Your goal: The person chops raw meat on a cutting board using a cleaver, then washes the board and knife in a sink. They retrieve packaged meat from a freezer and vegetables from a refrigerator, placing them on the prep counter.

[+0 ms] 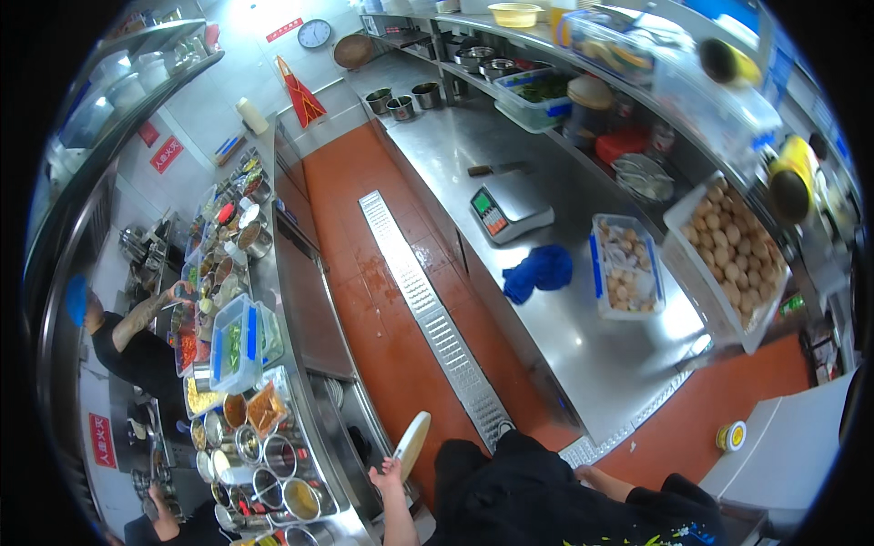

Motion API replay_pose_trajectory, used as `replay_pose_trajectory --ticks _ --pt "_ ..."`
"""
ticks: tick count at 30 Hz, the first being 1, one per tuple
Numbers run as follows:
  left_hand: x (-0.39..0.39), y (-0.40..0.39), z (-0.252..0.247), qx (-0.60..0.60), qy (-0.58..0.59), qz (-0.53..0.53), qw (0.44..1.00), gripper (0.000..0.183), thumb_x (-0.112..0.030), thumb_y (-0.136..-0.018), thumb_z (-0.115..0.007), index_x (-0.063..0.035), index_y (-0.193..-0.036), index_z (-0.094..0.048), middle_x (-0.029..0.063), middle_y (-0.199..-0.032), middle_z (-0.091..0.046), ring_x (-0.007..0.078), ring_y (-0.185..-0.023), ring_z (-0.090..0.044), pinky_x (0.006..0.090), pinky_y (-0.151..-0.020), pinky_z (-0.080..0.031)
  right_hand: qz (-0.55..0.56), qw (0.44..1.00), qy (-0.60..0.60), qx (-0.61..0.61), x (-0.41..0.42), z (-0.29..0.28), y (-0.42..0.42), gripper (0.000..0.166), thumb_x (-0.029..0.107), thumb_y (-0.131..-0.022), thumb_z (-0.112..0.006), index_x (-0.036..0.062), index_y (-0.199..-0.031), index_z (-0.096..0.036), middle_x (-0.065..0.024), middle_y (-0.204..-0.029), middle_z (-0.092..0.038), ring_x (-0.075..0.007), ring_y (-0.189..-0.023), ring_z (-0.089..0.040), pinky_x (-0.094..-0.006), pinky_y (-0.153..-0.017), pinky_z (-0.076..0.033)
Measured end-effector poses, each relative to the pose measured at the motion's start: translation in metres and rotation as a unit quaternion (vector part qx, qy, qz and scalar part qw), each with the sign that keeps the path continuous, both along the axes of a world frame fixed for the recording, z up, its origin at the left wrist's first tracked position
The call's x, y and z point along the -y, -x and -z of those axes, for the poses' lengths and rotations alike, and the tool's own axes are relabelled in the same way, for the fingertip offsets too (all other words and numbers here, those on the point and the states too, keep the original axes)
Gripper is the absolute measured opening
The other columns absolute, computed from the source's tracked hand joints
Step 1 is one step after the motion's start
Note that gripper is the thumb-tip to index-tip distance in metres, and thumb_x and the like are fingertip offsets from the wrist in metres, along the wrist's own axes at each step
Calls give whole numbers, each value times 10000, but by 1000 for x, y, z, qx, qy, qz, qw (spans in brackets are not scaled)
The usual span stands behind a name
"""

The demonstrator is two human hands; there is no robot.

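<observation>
My left hand [388, 476] is low in the view, beside the steel counter on the left. It grips the rim of a round, flat, pale plate or board [414, 440], which is tilted on edge above the floor. At the right side of my dark clothing is my right hand [588, 473], partly hidden; its fingers and anything in it cannot be made out. Several steel pots [280, 456] of sauces and ingredients stand on the left counter near my left hand.
A floor drain grate [416, 293] runs ahead along the aisle. The right steel counter holds a digital scale [512, 208], a blue cloth [539, 271], a cleaver [498, 168] and tubs of eggs [734, 239]. Another person [136, 334] works beyond the left counter; a further person's hand [162, 512] shows below.
</observation>
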State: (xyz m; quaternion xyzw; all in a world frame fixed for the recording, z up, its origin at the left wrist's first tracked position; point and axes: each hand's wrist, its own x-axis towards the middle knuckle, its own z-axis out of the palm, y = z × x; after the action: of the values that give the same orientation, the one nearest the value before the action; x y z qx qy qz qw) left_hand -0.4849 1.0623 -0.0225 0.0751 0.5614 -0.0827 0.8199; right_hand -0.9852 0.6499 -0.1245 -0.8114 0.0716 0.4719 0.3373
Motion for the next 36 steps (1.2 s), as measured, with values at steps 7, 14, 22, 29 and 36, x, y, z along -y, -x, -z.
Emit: replay_pose_trajectory --ticks 7,14,22,29,36 --pt "190 -240 -72 124 -68 208 968 199 -222 -838 -578 -125 -757 -424 33 -684 -503 242 -894 -599 452 -940 -372 492 845 -97 -184 82 -17 -200 317 341 -958 -502 69 -876 -643 -68 -632 -585 -195 -542 -565 -417 -525 -511" --pt "399 -447 -226 285 19 361 888 125 -152 -847 -604 -58 -851 -522 75 -987 -551 233 -1103 -530 425 -1117 -277 602 752 21 -266 93 -57 -370 272 277 -873 -525 83 -895 -714 -113 -862 -710 -234 -846 -673 -398 -754 -489" --pt "637 -615 -438 504 184 497 682 171 -157 -887 -578 -44 -989 -501 122 -1141 -517 267 -1314 -429 424 -1197 -222 630 739 -32 -237 114 -111 -556 299 291 -899 -524 48 -926 -694 -111 -828 -693 -211 -762 -651 -373 -688 -488" --pt "818 -755 -376 408 155 615 657 150 -195 -899 -563 -65 -933 -496 78 -1041 -525 234 -1165 -519 403 -1100 -351 661 710 -85 -229 177 -111 -699 327 304 -922 -524 17 -954 -677 -109 -797 -679 -191 -689 -632 -352 -630 -488" --pt "915 -855 -190 207 42 726 655 129 -234 -890 -590 -139 -866 -505 13 -863 -532 191 -883 -573 374 -887 -461 710 655 -129 -226 241 -156 -828 359 317 -945 -523 -13 -982 -660 -107 -767 -665 -171 -615 -613 -330 -571 -488"
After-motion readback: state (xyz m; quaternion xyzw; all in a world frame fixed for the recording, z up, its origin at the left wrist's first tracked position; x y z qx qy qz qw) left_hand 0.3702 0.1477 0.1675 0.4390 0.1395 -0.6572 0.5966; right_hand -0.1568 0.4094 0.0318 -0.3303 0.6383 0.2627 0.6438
